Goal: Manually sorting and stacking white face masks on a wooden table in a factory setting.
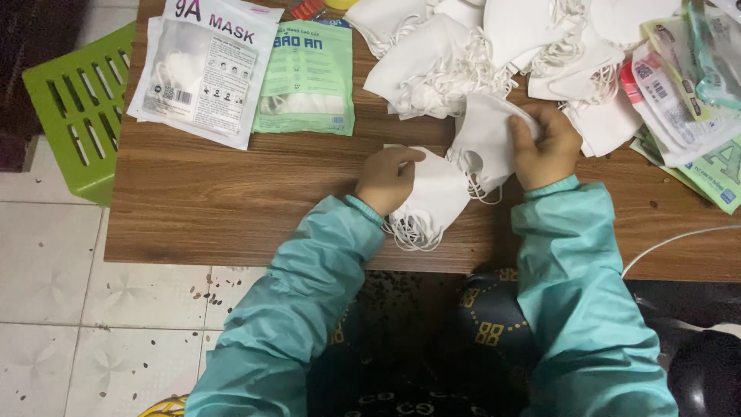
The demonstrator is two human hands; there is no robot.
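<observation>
The white face mask [432, 193] lies flat near the desk's front edge, its elastic loops trailing over the edge at 6 o'clock. The left hand [386, 179] is curled closed, pinning this mask's upper left corner. At 2 o'clock from it, touching, a second white mask [485, 139] is lifted slightly; the right hand [545, 145] is closed on its upper right edge, fingers pinching the fabric. To stack the two well, align the folded edges, keep the loops [413, 232] gathered on one side, and press flat so nothing snags. At 12 o'clock lies a loose pile of white masks [494, 50] with tangled loops. At 10 o'clock, a white printed pouch [204, 73] holds a mask visible through its clear window; just beside it, a green pouch [309, 77] shows folded white masks inside. At 3 o'clock, more flat pouches [687, 100] overlap; their contents cannot be determined. The wooden desk [231, 201] carries everything; a green plastic stool [77, 108] stands beyond it at 9 o'clock.
</observation>
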